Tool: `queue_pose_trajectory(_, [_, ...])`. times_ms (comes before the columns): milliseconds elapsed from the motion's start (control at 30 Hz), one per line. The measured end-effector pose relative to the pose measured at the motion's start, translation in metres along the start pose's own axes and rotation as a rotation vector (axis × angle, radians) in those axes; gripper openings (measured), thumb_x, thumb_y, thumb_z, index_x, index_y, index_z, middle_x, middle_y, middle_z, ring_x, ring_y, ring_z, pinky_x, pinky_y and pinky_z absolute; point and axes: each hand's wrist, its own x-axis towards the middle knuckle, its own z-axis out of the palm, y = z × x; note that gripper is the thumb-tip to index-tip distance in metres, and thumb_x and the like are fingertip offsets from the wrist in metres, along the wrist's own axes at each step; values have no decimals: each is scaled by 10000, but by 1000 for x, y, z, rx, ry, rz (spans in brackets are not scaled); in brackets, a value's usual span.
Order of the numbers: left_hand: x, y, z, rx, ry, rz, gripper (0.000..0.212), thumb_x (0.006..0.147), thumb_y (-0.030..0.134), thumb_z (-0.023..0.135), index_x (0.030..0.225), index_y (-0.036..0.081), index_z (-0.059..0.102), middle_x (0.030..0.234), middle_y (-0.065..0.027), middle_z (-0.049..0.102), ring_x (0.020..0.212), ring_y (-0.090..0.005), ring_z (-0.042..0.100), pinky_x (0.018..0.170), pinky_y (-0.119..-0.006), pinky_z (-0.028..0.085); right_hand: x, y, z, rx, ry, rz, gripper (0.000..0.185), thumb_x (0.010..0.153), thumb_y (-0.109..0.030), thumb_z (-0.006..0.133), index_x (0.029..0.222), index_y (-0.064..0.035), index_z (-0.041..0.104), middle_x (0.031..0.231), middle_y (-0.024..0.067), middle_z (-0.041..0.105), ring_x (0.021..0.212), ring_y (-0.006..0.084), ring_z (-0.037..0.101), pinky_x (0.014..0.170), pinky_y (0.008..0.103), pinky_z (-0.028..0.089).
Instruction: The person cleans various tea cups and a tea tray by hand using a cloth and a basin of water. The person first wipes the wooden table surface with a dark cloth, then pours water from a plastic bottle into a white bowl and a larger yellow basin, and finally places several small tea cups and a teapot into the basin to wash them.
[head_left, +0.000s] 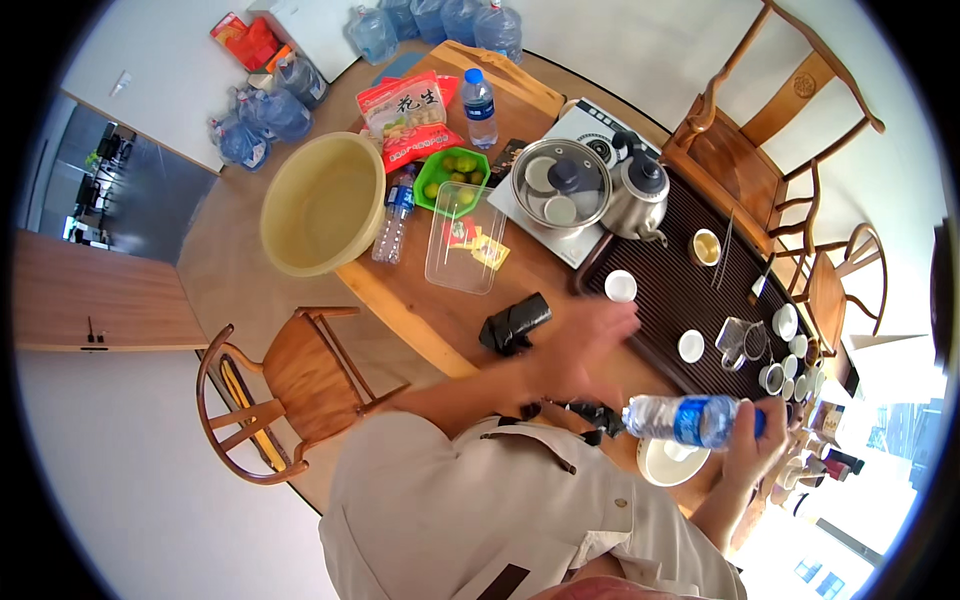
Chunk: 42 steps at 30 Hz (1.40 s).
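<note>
My right hand (754, 442) grips a clear plastic water bottle (679, 421) with a blue label, near its blue-cap end. The bottle lies almost level in the air, base pointing left, above a white bowl (667, 465). Blurred by motion, my left hand (577, 349) reaches over the wooden table (420, 322) with fingers extended and nothing visible in it. Beside it is a roll of black plastic bags (516, 322). A white cup (620, 286) stands just beyond the fingertips, on the slatted tea tray (660, 300). Black plastic (596, 416) lies near my waist.
A lidded glass-topped pot (561, 184) and a steel kettle (637, 187) stand on a cooktop. Left are a green fruit basket (431, 180), a clear plastic lid (457, 262), bottles and a large beige tub (322, 202). Several cups crowd the right; wooden chairs (307, 375) flank the table.
</note>
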Motion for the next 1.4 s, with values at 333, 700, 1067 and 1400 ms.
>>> queue_pose_trajectory(333, [-20, 101, 122, -205, -25, -185, 910, 573, 233, 893, 1330, 57, 421, 1117, -159, 618, 989, -350, 630, 843, -410, 519, -50, -9, -20, 71, -91, -397, 339, 725, -233, 799, 668, -41, 524, 542, 121, 482, 455, 269, 492, 450, 352, 394])
queue_pose_trajectory(700, [57, 167, 96, -353, -810, -364, 750, 579, 225, 861, 1223, 75, 507, 1091, -130, 644, 1001, -284, 634, 854, -377, 504, -50, 50, -92, 428, -161, -450, 348, 772, -320, 751, 696, -35, 566, 581, 88, 519, 498, 236, 526, 479, 322, 415])
queue_pose_trajectory(1067, [77, 198, 117, 138, -347, -302, 693, 610, 229, 865, 1166, 49, 492, 1035, -165, 615, 960, -358, 619, 818, -431, 505, -55, 106, -66, 997, -127, -33, 795, 656, -508, 848, 1160, -38, 451, 795, -23, 453, 713, 62, 394, 630, 215, 350])
queue_pose_trajectory(1400, [62, 186, 113, 435, -272, -136, 732, 592, 235, 856, 1182, 42, 467, 937, -176, 634, 867, -376, 639, 743, -455, 516, -68, 101, -63, 786, -108, 31, 643, 824, -560, 698, 1104, -19, 492, 762, -9, 486, 699, 86, 453, 630, 252, 387])
